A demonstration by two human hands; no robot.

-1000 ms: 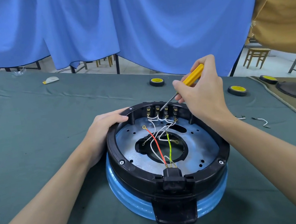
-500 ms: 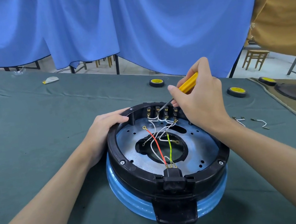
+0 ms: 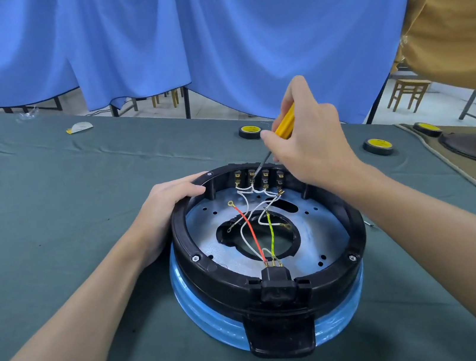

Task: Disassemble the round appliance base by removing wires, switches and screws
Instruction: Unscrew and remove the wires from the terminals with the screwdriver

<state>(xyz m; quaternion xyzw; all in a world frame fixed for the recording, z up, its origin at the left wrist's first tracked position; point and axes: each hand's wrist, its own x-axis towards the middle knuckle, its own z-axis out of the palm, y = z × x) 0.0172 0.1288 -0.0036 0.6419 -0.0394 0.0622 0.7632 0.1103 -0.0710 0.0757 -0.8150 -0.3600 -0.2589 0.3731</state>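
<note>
Head view: the round appliance base [image 3: 215, 280], mid-frame on the tabletop [image 3: 48, 210], is gripped at its rim by the left hand [image 3: 168, 203]; wires [image 3: 250, 234] lie inside. A screwdriver [image 3: 285, 121] is held by the right hand [image 3: 312, 143], tip at the terminals [image 3: 265, 176].

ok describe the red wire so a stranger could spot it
Inside the round black appliance base on the green cloth, wires rise from the black socket block at the near rim. The red wire slants left beside a yellow-green wire; all others are white.

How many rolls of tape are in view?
3 rolls. One left of the right hand; one right of that hand; one farther right, on the tan mat. Others may be hidden.
</note>
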